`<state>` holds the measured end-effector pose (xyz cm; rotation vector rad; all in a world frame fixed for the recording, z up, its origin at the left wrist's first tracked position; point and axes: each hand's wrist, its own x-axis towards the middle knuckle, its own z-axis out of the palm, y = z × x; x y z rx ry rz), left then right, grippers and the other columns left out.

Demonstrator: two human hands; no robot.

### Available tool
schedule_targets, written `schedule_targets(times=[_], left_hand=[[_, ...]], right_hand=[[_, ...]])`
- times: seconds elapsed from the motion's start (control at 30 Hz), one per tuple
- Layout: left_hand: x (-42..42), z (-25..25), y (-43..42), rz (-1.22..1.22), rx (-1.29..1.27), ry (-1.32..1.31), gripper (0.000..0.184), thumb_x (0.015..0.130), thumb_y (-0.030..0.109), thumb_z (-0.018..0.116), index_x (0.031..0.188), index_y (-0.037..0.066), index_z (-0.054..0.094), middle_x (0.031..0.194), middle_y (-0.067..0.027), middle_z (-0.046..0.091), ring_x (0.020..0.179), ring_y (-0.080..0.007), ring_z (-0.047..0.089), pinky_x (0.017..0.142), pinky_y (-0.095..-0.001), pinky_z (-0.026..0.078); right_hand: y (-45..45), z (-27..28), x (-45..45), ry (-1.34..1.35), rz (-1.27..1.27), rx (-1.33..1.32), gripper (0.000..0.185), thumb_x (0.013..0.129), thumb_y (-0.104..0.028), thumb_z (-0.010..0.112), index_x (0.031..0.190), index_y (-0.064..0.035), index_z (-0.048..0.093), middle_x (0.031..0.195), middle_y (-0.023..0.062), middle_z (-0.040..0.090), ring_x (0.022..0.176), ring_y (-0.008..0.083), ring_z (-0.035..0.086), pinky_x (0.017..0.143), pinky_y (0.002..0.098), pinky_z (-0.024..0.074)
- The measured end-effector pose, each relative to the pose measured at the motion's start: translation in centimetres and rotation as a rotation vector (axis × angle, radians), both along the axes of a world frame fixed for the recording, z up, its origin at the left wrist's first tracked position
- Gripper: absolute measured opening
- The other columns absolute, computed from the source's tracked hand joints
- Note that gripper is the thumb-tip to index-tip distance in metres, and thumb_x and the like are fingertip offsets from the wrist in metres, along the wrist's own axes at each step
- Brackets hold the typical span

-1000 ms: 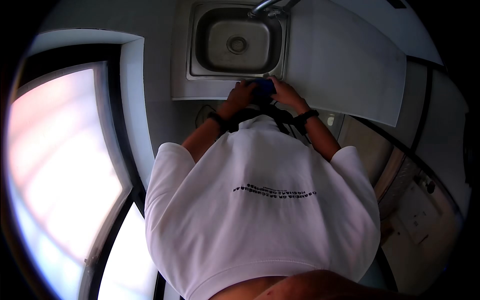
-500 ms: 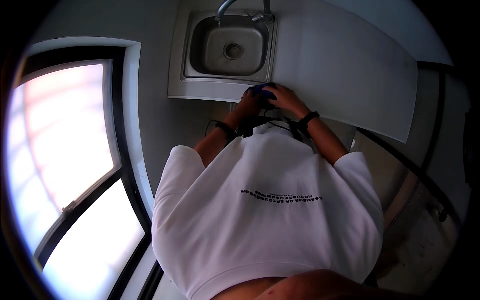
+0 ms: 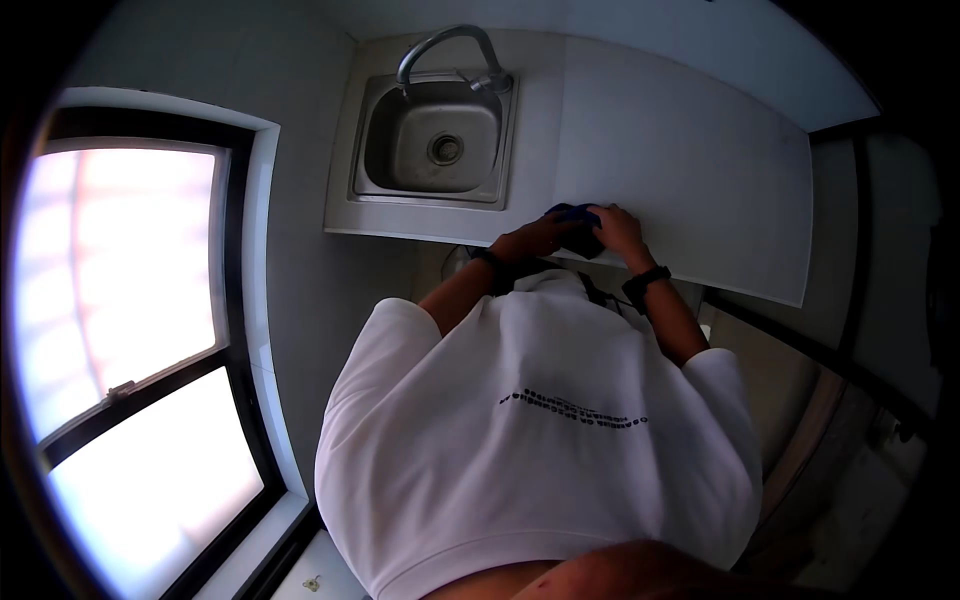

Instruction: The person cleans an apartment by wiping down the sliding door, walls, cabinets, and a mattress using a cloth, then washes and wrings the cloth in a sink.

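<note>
A dark blue cloth [image 3: 575,214], bunched up with a darker part hanging below, is held between my two hands at the front edge of the countertop [image 3: 690,180]. From the left, my left hand [image 3: 533,238] closes on the cloth, fingers partly hidden in its folds. On the other side my right hand [image 3: 622,232] grips it with bent fingers. Both wrists wear dark bands.
A steel sink [image 3: 430,190] with a curved faucet [image 3: 445,40] is set into the counter to the left. A bright window [image 3: 140,270] stands in the left wall. Dark-framed panels are at the right.
My hands and the cloth have moved right along the counter's front edge, away from the sink. The camera view has shifted slightly, so the whole faucet now shows.
</note>
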<state>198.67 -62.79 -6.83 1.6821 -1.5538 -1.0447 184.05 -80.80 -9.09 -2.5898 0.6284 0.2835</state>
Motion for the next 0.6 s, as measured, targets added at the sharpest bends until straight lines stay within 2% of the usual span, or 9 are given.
schedule_targets(times=[0.03, 0.13, 0.17, 0.23, 0.4, 0.47, 0.53, 0.57, 0.6], left_hand=[[-0.1, 1.7, 1.0, 0.032, 0.109, 0.038, 0.075, 0.080, -0.003, 0.060, 0.147, 0.020, 0.036, 0.147, -0.0200, 0.035, 0.132, -0.0395, 0.041, 0.109, -0.0427, 0.038], [0.5, 1.3, 3.4, 0.074, 0.103, 0.112, 0.075, 0.080, -0.004, 0.058, 0.148, 0.018, 0.035, 0.146, -0.0196, 0.038, 0.131, -0.0388, 0.042, 0.108, -0.0425, 0.039], [1.1, -0.1, 4.2, 0.078, 0.104, 0.110, 0.075, 0.080, -0.004, 0.058, 0.148, 0.018, 0.035, 0.146, -0.0196, 0.038, 0.131, -0.0388, 0.042, 0.108, -0.0425, 0.039], [2.2, -2.8, 5.5, 0.078, 0.087, -0.024, 0.075, 0.080, -0.002, 0.055, 0.148, 0.020, 0.034, 0.140, -0.0204, 0.045, 0.121, -0.0392, 0.050, 0.103, -0.0429, 0.042], [5.2, -5.7, 8.1, 0.135, 0.092, -0.050, 0.068, 0.081, 0.001, 0.059, 0.145, 0.016, 0.041, 0.132, -0.0194, 0.054, 0.118, -0.0378, 0.053, 0.102, -0.0436, 0.043], [5.5, -5.7, 7.4, 0.136, 0.077, -0.047, 0.067, 0.081, 0.003, 0.061, 0.144, 0.016, 0.043, 0.128, -0.0183, 0.057, 0.117, -0.0369, 0.054, 0.100, -0.0434, 0.043], [5.9, -5.9, 5.9, 0.094, 0.268, -0.115, 0.058, 0.083, 0.009, 0.061, 0.139, 0.013, 0.047, 0.126, -0.0175, 0.059, 0.117, -0.0354, 0.056, 0.098, -0.0430, 0.044], [6.2, -6.6, 4.8, 0.087, 0.265, -0.110, 0.058, 0.083, 0.009, 0.061, 0.139, 0.013, 0.047, 0.126, -0.0175, 0.059, 0.117, -0.0354, 0.056, 0.098, -0.0430, 0.044], [6.4, -7.3, 3.6, 0.027, 0.242, -0.049, 0.063, 0.081, 0.015, 0.066, 0.140, 0.011, 0.046, 0.128, -0.0192, 0.057, 0.118, -0.0372, 0.054, 0.100, -0.0437, 0.043]], right_hand=[[0.4, 0.1, 0.4, -0.001, 0.007, -0.001, 0.042, 0.082, -0.023, 0.068, 0.123, -0.0167, 0.062, 0.109, 0.0159, 0.062, 0.101, 0.0343, 0.062, 0.085, 0.0448, 0.0524], [1.5, 0.1, 2.8, 0.020, 0.139, -0.018, 0.043, 0.083, -0.022, 0.066, 0.125, -0.0167, 0.060, 0.111, 0.0159, 0.061, 0.100, 0.0348, 0.062, 0.086, 0.0447, 0.0521], [1.9, 0.1, 3.3, 0.036, 0.158, -0.002, 0.044, 0.082, -0.022, 0.067, 0.125, -0.0166, 0.060, 0.111, 0.0163, 0.061, 0.100, 0.0352, 0.062, 0.086, 0.0450, 0.0521], [2.6, -0.2, 4.3, 0.045, 0.187, 0.019, 0.045, 0.082, -0.022, 0.067, 0.126, -0.0166, 0.059, 0.112, 0.0166, 0.061, 0.100, 0.0356, 0.062, 0.086, 0.0452, 0.0521], [4.2, -2.2, 6.2, -0.127, 0.325, 0.133, 0.046, 0.081, -0.026, 0.068, 0.126, -0.0187, 0.059, 0.111, 0.0152, 0.061, 0.097, 0.0358, 0.064, 0.082, 0.0458, 0.0536], [4.0, -1.5, 6.1, -0.104, 0.303, 0.107, 0.046, 0.081, -0.027, 0.068, 0.126, -0.0195, 0.060, 0.108, 0.0145, 0.063, 0.096, 0.0354, 0.064, 0.082, 0.0453, 0.0535], [3.6, -0.6, 5.6, -0.076, 0.281, 0.078, 0.045, 0.081, -0.028, 0.068, 0.125, -0.0203, 0.061, 0.105, 0.0138, 0.065, 0.095, 0.0351, 0.065, 0.082, 0.0448, 0.0535], [3.2, 0.0, 5.1, -0.072, 0.220, 0.107, 0.044, 0.081, -0.029, 0.068, 0.124, -0.0207, 0.062, 0.103, 0.0138, 0.067, 0.095, 0.0345, 0.065, 0.083, 0.0442, 0.0533], [2.8, 0.6, 4.7, -0.069, 0.160, 0.135, 0.043, 0.081, -0.030, 0.068, 0.123, -0.0210, 0.063, 0.100, 0.0137, 0.069, 0.094, 0.0339, 0.066, 0.084, 0.0435, 0.0532]])
